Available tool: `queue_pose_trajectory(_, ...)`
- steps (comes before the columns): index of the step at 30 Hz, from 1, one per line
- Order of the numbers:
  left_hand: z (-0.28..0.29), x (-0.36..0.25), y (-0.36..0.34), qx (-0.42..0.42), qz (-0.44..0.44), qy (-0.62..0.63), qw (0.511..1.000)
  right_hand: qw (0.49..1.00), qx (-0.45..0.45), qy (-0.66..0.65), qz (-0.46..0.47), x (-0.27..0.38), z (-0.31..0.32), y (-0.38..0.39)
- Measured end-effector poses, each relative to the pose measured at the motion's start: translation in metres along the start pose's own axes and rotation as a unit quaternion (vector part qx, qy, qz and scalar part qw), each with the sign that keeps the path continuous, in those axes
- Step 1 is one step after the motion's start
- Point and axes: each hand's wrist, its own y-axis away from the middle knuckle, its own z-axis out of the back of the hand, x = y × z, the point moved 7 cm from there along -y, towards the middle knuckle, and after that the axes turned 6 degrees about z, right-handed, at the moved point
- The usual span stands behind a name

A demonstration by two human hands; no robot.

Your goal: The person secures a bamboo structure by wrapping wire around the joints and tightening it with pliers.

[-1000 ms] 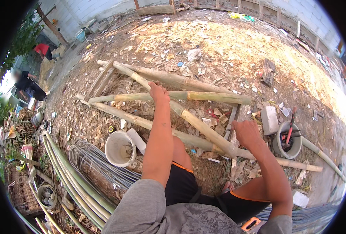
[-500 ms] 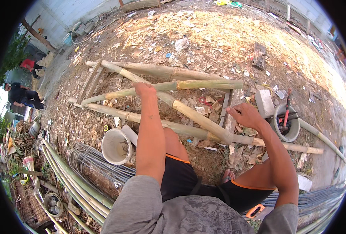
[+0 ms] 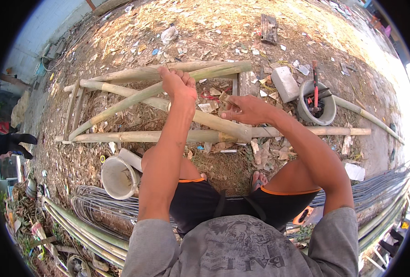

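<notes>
My left hand point(image 3: 179, 85) is closed above a slanting green bamboo pole point(image 3: 135, 98). A faint thin line shows by its fingers, but I cannot make out what they hold. Lower and to the right, my right hand point(image 3: 247, 110) hovers over the cut end of a thick bamboo pole point(image 3: 223, 125), fingers apart and slightly bent, with nothing visible in them. The two poles cross inside a frame lying on the ground. Its long sides are a far bamboo pole point(image 3: 126, 74) and a near bamboo pole point(image 3: 168, 136); short wooden slats point(image 3: 69, 113) join them at the left.
At the right stand a bucket of tools point(image 3: 328, 111) with a red-handled tool and a pale block point(image 3: 285, 84). An empty-looking bucket point(image 3: 115, 177) sits by my left leg. Bundled rods point(image 3: 94, 203) and green bamboo poles point(image 3: 82, 228) lie lower left. Another person point(image 3: 13, 145) is far left.
My view has turned, so the frame sits further left and higher. My left hand has lifted off the green pole and shifted right. My right hand has moved left, over the thick pole's end.
</notes>
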Motion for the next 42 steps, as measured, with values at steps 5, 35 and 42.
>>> queue_pose_trajectory(5,-0.004,0.015,0.003,0.005,-0.029,-0.004,1.000,0.972,-0.229,-0.051,0.019,-0.003,0.031,0.003)
queue_pose_trajectory(35,-0.005,-0.051,-0.019,-0.053,-0.118,-0.157,0.979,0.975,-0.194,-0.106,-0.034,-0.048,0.072,0.016)
queue_pose_trajectory(42,0.050,-0.029,-0.098,-0.013,-0.007,0.021,1.000,0.984,-0.156,0.090,-0.006,-0.036,0.056,0.017)
